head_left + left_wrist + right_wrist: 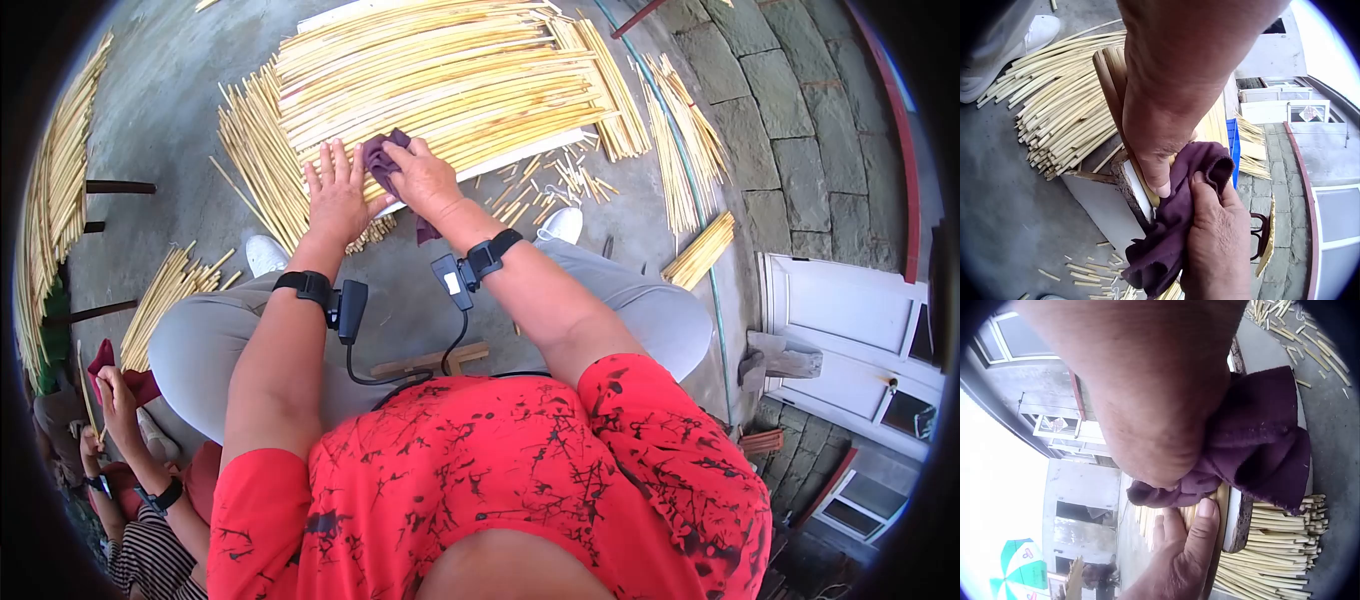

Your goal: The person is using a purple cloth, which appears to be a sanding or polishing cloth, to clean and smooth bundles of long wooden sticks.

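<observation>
Pale yellow reed stalks lie side by side across a white board in front of the person. My left hand rests on the stalks near the board's close edge, fingers spread. Just beside it, my right hand grips a bunched dark purple cloth against the stalks. In the left wrist view, the right thumb presses into the cloth close to the left thumb. A loose end of the cloth drapes over the board's edge in the right wrist view.
Loose stalks lie left of the board, with further bundles to the right. Short cut pieces litter the concrete by the right shoe. A green hose runs along the right. Another person's hand shows at lower left.
</observation>
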`<state>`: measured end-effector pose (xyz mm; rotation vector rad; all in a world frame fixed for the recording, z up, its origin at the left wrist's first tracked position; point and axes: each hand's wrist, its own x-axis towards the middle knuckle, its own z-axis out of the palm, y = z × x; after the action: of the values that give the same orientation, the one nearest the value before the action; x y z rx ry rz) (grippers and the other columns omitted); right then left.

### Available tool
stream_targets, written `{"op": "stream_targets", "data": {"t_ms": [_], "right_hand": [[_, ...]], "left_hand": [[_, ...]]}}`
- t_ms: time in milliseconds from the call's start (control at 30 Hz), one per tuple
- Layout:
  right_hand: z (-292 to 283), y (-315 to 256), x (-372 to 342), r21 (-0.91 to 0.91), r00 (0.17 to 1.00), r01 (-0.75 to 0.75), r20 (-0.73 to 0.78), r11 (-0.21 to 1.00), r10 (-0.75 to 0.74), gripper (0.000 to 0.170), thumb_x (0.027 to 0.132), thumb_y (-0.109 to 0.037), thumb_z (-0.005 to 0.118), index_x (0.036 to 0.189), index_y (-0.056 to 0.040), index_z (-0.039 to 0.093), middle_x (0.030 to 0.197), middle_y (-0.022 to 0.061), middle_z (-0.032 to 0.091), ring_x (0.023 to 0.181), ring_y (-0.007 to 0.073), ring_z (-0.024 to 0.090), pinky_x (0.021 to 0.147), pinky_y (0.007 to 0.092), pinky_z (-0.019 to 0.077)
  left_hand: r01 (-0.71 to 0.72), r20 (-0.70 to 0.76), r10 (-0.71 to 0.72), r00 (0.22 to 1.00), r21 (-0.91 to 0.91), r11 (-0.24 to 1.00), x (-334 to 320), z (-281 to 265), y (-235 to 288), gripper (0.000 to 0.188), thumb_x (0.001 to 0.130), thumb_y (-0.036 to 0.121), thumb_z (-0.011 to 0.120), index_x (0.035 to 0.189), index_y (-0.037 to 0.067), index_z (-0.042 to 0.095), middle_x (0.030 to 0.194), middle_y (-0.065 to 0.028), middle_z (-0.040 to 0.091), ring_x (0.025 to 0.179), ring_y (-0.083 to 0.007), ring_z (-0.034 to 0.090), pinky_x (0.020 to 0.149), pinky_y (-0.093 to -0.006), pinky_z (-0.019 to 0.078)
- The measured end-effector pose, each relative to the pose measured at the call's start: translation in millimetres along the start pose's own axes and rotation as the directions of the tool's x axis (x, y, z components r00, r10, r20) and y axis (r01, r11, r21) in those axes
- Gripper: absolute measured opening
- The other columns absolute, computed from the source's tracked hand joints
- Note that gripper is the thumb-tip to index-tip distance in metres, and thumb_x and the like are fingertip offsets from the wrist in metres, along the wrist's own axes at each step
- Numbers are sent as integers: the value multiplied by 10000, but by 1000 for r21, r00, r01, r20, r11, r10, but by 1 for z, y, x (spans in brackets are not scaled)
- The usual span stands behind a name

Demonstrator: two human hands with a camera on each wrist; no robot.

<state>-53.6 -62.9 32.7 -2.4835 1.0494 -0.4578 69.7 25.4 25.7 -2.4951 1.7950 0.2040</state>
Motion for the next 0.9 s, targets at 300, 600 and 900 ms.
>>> {"op": "stream_targets", "data": {"t_ms": [300, 600, 900], "right_hand": [[-72, 133, 33, -373, 962, -256, -192, 892, 195, 340, 790, -163, 519, 1118, -177, 605, 900, 168, 592, 762, 341, 630, 678, 432, 512], [-53, 121, 34, -390, 937, -284, -306, 876, 167, 176, 794, -134, 508, 898, -14, 584, 807, 176, 606, 654, 326, 631, 597, 409, 523], [-47, 80, 4, -306, 994, -19, -112, 952, -16, 345, 737, -191, 617, 1058, -72, 581, 839, 132, 592, 737, 295, 623, 622, 392, 514]], "left_hand": [[-37, -49, 36, 998, -10, 999, -1, 4, -2, 906, 796, 656, 442, 1427, 61, 182, 1459, -252, 145, 1368, -400, 65, 1069, -559, 75], [-17, -34, 18, 999, 21, 1000, 0, 5, 0, 909, 800, 655, 437, 1428, 55, 168, 1458, -259, 140, 1368, -402, 61, 1066, -562, 74], [19, 65, -21, 998, 29, 999, 0, -4, 4, 922, 794, 673, 434, 1439, 81, 145, 1477, -239, 81, 1377, -381, 14, 1086, -523, 27]]}}
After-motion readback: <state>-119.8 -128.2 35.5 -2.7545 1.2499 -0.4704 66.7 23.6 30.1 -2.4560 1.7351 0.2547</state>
